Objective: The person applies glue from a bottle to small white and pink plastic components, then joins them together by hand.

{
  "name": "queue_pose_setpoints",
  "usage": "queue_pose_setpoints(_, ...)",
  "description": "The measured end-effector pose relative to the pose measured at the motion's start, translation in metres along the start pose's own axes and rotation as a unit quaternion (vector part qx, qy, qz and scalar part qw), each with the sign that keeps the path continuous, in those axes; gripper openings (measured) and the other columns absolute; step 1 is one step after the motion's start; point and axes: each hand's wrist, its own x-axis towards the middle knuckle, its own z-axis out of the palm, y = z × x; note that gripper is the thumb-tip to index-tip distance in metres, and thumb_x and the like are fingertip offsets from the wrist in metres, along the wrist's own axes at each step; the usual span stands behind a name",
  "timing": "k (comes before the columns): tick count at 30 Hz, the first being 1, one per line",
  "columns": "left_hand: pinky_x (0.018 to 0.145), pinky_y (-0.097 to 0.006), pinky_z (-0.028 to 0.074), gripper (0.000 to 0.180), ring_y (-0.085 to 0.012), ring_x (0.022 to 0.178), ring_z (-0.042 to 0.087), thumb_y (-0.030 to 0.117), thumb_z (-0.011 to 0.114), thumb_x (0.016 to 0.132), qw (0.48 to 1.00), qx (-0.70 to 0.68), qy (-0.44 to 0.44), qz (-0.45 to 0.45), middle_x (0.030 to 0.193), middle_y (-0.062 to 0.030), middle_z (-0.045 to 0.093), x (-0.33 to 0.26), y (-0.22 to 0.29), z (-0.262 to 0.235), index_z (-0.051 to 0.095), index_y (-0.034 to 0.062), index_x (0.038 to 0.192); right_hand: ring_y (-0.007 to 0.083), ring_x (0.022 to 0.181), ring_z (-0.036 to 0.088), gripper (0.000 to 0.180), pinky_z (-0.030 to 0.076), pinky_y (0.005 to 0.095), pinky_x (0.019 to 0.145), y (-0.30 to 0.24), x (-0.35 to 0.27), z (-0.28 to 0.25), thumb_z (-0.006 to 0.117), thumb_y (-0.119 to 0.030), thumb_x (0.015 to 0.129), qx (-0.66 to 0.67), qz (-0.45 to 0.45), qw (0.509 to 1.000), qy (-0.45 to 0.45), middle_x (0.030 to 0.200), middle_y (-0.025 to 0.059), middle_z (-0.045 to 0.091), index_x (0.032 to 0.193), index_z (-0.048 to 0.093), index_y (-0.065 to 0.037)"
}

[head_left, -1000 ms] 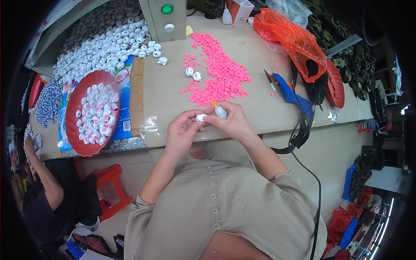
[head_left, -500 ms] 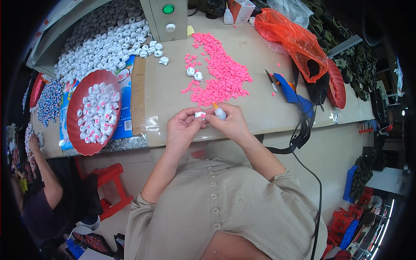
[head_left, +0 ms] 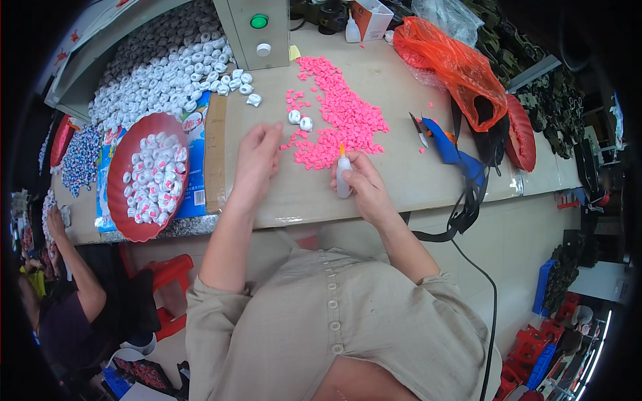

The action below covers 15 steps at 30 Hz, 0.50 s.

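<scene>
Item: assembly bench (head_left: 401, 174), seen from the worker's head.

Right hand (head_left: 364, 187): closed around a small glue bottle (head_left: 343, 175) with an orange tip, held upright at the near edge of the pink pile (head_left: 338, 117).

Left hand (head_left: 257, 160): fingers loosely extended and empty, lying flat on the bench to the left of the pink pile, fingertips pointing toward two white caps (head_left: 299, 120) that sit at the pile's left edge.

Other stock: red bowl (head_left: 144, 175) of white caps with pink inserts, far left of the pile; a large heap of white caps (head_left: 160, 70) behind the bowl; a grey control box (head_left: 257, 30) with a green button behind the pile; a blue glue gun (head_left: 448, 144) and an orange plastic bag (head_left: 455, 63) to the pile's right.

Step in hand, as judged: between pieces, with the bottle ready and no cap in hand. The next move seems to call for the left hand to pinch one loose cap beside the pile and bring it under the bottle tip, with a pink piece close by.
</scene>
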Motion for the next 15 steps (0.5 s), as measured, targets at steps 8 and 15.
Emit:
queue_pose_setpoints(8,0.063,-0.034,0.041,0.033,-0.0263,0.068,0.052,0.009,0.055,0.076,0.621,0.711,0.030,0.329,0.084,-0.0114,0.050,0.041,0.008,0.011,0.049,0.0051,0.108,0.0121,0.068,0.053,0.027,0.042,0.0223,0.057,-0.009,-0.005,-0.007,0.052,-0.012,0.081,0.059,-0.019,0.998,0.002,0.082,0.0056,0.052,0.105,0.046,-0.002)
queue_pose_setpoints(15,0.055,-0.029,0.042,0.030,-0.0183,0.058,0.051,0.007,0.056,0.074,0.687,0.669,0.030,0.282,0.084,-0.0096,0.055,0.018,0.006,0.017,0.050,0.0051,0.104,0.0101,0.066,0.052,0.023,0.040,0.0213,0.055,-0.015,0.003,-0.006,0.055,-0.011,0.080,0.066,-0.065,0.994,0.062,0.084,0.0049,0.054,0.100,0.050,-0.001)
